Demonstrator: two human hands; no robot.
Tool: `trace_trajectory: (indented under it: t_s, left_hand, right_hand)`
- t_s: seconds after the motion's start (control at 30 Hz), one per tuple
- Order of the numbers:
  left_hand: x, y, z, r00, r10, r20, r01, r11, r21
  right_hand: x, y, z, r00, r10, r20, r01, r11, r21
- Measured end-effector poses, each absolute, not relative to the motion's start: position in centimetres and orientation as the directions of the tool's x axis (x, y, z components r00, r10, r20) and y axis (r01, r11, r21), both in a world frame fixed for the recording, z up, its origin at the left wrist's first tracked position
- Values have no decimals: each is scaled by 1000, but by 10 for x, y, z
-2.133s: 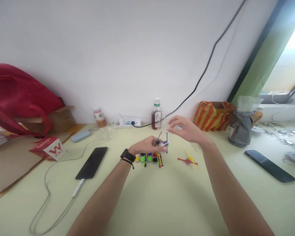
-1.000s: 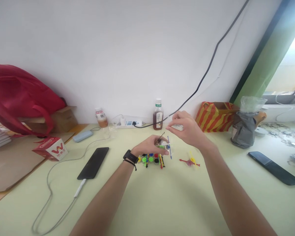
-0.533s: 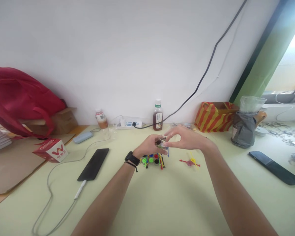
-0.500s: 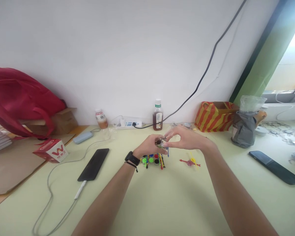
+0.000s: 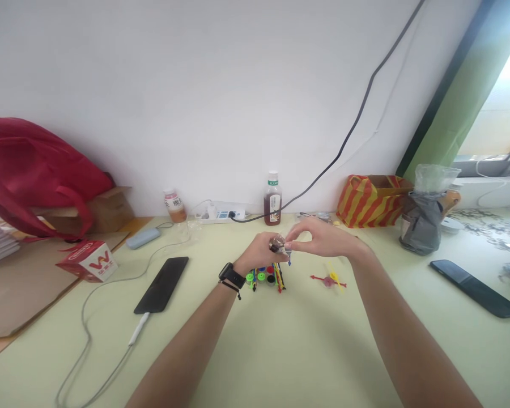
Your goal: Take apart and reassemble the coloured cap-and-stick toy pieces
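Note:
My left hand [image 5: 259, 252], with a black watch on its wrist, is closed around a small clear plastic piece [image 5: 279, 242] with a dark part. A blue arrow-tipped piece [image 5: 289, 259] sticks out just below it. My right hand [image 5: 317, 237] pinches at the right side of the clear piece with thumb and index finger; exactly what is between the fingertips is too small to make out. Beneath my left hand lie colourful arrow-tipped sticks [image 5: 279, 279] and round green, red and black pieces [image 5: 261, 276]. A red and yellow crossed arrow piece [image 5: 329, 280] rests to the right.
A brown drink bottle [image 5: 273, 199] stands by the wall near a power strip [image 5: 238, 214]. Phones lie at left [image 5: 161, 285] and right [image 5: 476, 288], the left one on a cable. A striped bag [image 5: 365, 201], a grey bag [image 5: 423, 224] and a red-white box [image 5: 89, 260] stand around.
My right fingers have drawn closer together into a pinch at the clear piece. The dark part in my left hand has tilted slightly. The pieces on the table have not moved.

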State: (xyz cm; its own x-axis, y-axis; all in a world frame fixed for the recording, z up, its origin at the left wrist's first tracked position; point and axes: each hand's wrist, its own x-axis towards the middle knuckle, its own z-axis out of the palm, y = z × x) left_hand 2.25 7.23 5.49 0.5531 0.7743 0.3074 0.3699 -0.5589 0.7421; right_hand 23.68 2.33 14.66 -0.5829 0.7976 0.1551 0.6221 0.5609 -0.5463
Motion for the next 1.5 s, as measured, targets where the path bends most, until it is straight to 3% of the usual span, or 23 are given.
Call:
trace_trajectory:
  t_s: [0.17,0.43,0.63,0.77,0.97,1.03,1.2,1.33,1.5]
  left_hand:
    - [24,70,57,579,768,274,349,-537,768]
    - [25,72,54,568,797,206,246,-403,881]
    - [28,75,44,528,826,196,191,-340,921]
    - [33,75,37,475,851,224,178,-342,923]
    - [43,71,36,382,838,390,108,-460,882]
    - [44,71,37,356,825,438,121,-506,854]
    - [43,72,38,316,847,428,149,-490,859]
    - [40,72,40,360,856,370,126,-438,890]
    - [38,68,44,517,826,226,110,-326,939]
  right_hand:
    - [237,24,144,-584,806,101,660,543,-519]
    - [249,28,148,-367,857,361,615,515,-597]
    - [247,28,147,-302,819,488,661,549,-512]
    - [241,27,147,-233,844,483,724,482,-493]
    - [231,22,150,-201,928,315,669,365,-648]
    - [228,18,152,-202,926,318,704,363,-610]
    - [229,10,156,-179,882,436,856,358,-373]
    - [235,12,155,-289,862,416,797,457,-395]
    - [232,16,155,-313,788,530,718,562,-411]
